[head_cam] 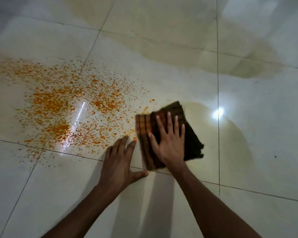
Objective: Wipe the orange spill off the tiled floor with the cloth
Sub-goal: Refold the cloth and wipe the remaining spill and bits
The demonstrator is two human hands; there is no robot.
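An orange spill (62, 107) lies spattered in many drops over the pale glossy tiled floor (265, 134), spreading from the far left to the middle. A folded dark brown cloth with orange stripes (193, 145) lies flat at the spill's right edge. My right hand (169, 141) presses down on the cloth with fingers spread. Flat on the bare tile just left of the cloth rests my left hand (122, 162), fingers apart and holding nothing, with its fingertips at the nearest orange drops.
A faint yellowish wet smear (227, 127) surrounds and extends right of the cloth. A larger dull damp patch (187, 40) stretches across the far tiles. Dark grout lines cross the floor, and a bright light reflection (218, 113) glares right of the cloth.
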